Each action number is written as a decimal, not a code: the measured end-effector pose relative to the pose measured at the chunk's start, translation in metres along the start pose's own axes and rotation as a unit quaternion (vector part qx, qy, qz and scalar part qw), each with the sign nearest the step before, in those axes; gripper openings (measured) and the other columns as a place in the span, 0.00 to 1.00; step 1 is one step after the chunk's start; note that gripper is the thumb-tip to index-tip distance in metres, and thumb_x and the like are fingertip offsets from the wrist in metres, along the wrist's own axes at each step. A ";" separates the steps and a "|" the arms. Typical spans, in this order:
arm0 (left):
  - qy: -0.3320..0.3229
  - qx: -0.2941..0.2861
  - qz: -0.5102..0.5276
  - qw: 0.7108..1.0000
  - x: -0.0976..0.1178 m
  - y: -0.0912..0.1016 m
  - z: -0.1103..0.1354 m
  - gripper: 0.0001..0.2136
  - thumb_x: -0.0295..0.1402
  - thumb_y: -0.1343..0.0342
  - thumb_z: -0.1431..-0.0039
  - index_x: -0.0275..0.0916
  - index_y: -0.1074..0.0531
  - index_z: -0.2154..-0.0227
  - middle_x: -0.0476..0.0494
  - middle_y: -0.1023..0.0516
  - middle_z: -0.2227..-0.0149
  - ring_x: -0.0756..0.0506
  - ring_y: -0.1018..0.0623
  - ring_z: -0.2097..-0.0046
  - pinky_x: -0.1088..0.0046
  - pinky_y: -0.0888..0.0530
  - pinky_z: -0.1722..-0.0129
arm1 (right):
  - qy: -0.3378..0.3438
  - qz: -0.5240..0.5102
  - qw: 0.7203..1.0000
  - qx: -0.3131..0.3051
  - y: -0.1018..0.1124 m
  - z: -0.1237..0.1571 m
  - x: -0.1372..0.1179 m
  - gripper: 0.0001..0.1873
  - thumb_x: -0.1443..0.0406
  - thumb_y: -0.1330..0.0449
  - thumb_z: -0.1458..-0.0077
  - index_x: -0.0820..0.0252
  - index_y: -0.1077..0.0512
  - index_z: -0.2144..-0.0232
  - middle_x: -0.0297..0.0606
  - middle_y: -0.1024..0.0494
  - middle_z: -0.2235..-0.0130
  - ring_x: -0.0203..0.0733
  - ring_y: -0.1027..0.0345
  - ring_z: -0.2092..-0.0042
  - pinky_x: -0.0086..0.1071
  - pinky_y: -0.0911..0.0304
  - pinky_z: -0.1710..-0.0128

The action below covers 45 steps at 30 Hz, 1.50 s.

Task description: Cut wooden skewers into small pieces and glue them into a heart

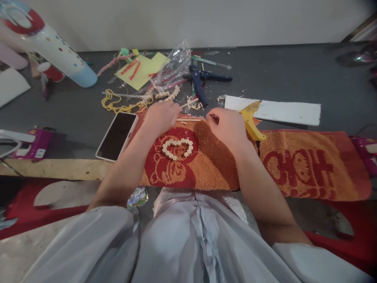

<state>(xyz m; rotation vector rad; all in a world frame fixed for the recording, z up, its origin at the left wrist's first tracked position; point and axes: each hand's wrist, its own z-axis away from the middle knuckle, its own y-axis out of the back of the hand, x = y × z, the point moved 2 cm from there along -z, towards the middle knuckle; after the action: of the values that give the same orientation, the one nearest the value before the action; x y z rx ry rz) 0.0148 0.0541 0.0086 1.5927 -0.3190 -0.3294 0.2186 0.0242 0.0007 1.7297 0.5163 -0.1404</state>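
Both my hands rest on the far edge of an orange and red towel (pixel 294 165). My left hand (pixel 161 116) is closed and pinches a thin pale stick (pixel 189 103) that points to the right. My right hand (pixel 228 124) is curled with its fingers closed; what they hold is hidden. A second thin stick (pixel 188 120) lies on the towel between the hands. Nearer to me on the towel sits a ring of small cream beads (pixel 177 148). A yellow glue gun (pixel 250 120) lies just right of my right hand.
A phone (pixel 117 136) lies face up to the left of the towel. Blue pliers (pixel 200 80), a clear plastic bag (pixel 173 67), yellow paper (pixel 141 70), yellow cord (pixel 118 104) and a white card (pixel 279 112) lie beyond. A dotted white tube (pixel 50 47) stands at far left.
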 end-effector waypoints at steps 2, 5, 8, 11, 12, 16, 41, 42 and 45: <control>0.009 0.028 -0.003 1.000 -0.002 -0.001 -0.001 0.17 0.36 0.63 0.32 0.37 0.29 0.57 0.35 0.24 0.56 0.41 0.26 0.52 0.65 0.31 0.52 | -0.003 0.000 1.000 0.003 0.002 0.000 0.001 0.13 0.65 0.50 0.41 0.56 0.24 0.65 0.41 0.20 0.67 0.46 0.29 0.65 0.37 0.41 0.65; 0.032 0.058 -0.007 0.998 -0.004 -0.002 -0.002 0.16 0.31 0.63 0.33 0.34 0.31 0.54 0.35 0.25 0.54 0.43 0.26 0.50 0.67 0.31 0.51 | -0.020 0.001 1.000 0.008 0.005 -0.002 0.005 0.13 0.64 0.50 0.40 0.56 0.24 0.64 0.41 0.20 0.66 0.46 0.29 0.65 0.38 0.41 0.64; 0.068 0.059 -0.008 0.996 -0.002 0.001 0.000 0.15 0.30 0.63 0.33 0.35 0.33 0.51 0.36 0.25 0.53 0.44 0.26 0.51 0.69 0.30 0.53 | -0.033 0.005 0.999 0.014 0.008 -0.003 0.007 0.13 0.65 0.50 0.41 0.56 0.24 0.64 0.41 0.20 0.65 0.46 0.30 0.64 0.38 0.41 0.63; 0.111 0.037 -0.013 0.993 0.002 0.006 0.002 0.17 0.33 0.65 0.32 0.37 0.34 0.49 0.36 0.25 0.53 0.43 0.25 0.52 0.69 0.30 0.55 | -0.026 0.026 0.999 0.010 0.011 -0.001 0.004 0.14 0.65 0.50 0.41 0.57 0.24 0.64 0.41 0.20 0.65 0.45 0.30 0.64 0.38 0.42 0.64; 0.123 0.029 -0.015 0.992 0.003 0.008 0.003 0.17 0.34 0.65 0.31 0.38 0.35 0.49 0.36 0.25 0.54 0.43 0.24 0.53 0.69 0.30 0.56 | -0.018 0.036 0.999 0.003 0.011 0.001 0.002 0.14 0.65 0.50 0.41 0.57 0.24 0.65 0.41 0.20 0.65 0.45 0.30 0.64 0.38 0.42 0.64; 0.145 0.006 -0.018 0.989 0.008 0.015 0.005 0.21 0.39 0.70 0.30 0.39 0.36 0.46 0.37 0.24 0.54 0.43 0.23 0.54 0.69 0.30 0.56 | 0.018 0.078 0.996 -0.033 0.015 0.012 -0.009 0.14 0.65 0.51 0.40 0.58 0.25 0.66 0.40 0.21 0.66 0.44 0.30 0.64 0.36 0.43 0.65; 0.156 0.026 -0.008 0.987 -0.003 0.009 0.009 0.15 0.26 0.62 0.36 0.34 0.35 0.52 0.34 0.21 0.60 0.38 0.19 0.59 0.64 0.25 0.62 | 0.079 0.227 0.964 -0.113 -0.016 -0.094 0.017 0.34 0.48 0.44 0.45 0.66 0.38 0.45 0.58 0.32 0.46 0.61 0.38 0.45 0.46 0.40 0.50; 0.155 0.024 -0.006 0.988 -0.002 0.009 0.009 0.15 0.26 0.62 0.37 0.34 0.35 0.51 0.34 0.21 0.60 0.38 0.19 0.59 0.64 0.25 0.62 | 0.077 0.226 0.964 -0.120 -0.018 -0.101 0.020 0.37 0.46 0.43 0.47 0.66 0.39 0.44 0.58 0.33 0.45 0.62 0.39 0.44 0.47 0.40 0.50; 0.154 0.023 0.002 0.988 -0.002 0.007 0.010 0.15 0.26 0.62 0.36 0.33 0.35 0.51 0.34 0.21 0.62 0.39 0.19 0.57 0.65 0.24 0.60 | 0.070 0.219 0.962 -0.146 -0.024 -0.119 0.026 0.46 0.42 0.42 0.52 0.64 0.44 0.40 0.59 0.36 0.42 0.63 0.41 0.42 0.48 0.40 0.48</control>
<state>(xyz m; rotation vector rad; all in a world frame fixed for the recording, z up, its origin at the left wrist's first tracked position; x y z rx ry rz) 0.0091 0.0456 0.0155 1.6599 -0.0911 -0.0706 0.2099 0.1479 -0.0036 1.5273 0.2295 0.3598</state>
